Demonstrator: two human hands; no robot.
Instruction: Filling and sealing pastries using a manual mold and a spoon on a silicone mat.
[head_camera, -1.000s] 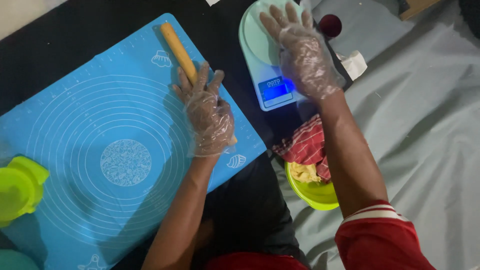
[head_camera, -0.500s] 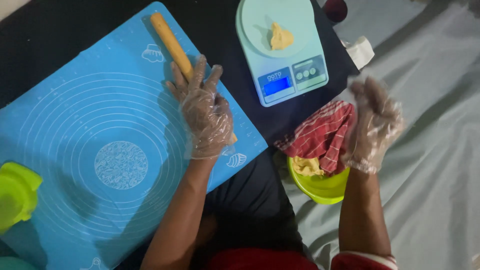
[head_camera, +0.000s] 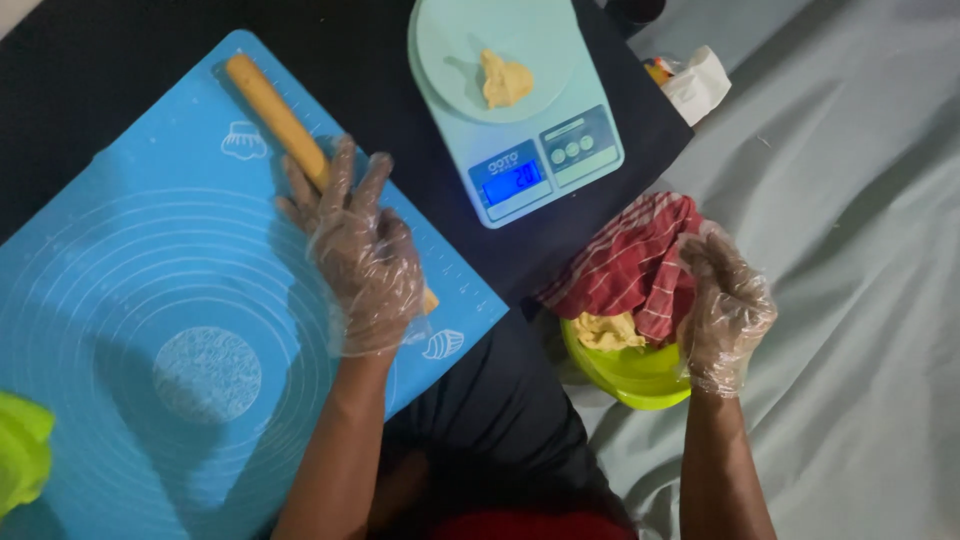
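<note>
i read this as portioning dough: a small piece of dough sits on the scale at the far side. my right hand, gloved, curls at the red striped cloth over the green bowl on the right; whether it grips the cloth i can't tell. next it likely needs more dough from under that cloth. my left hand lies flat and open on the rolling pin on the blue mat. the bowl's contents are mostly covered.
</note>
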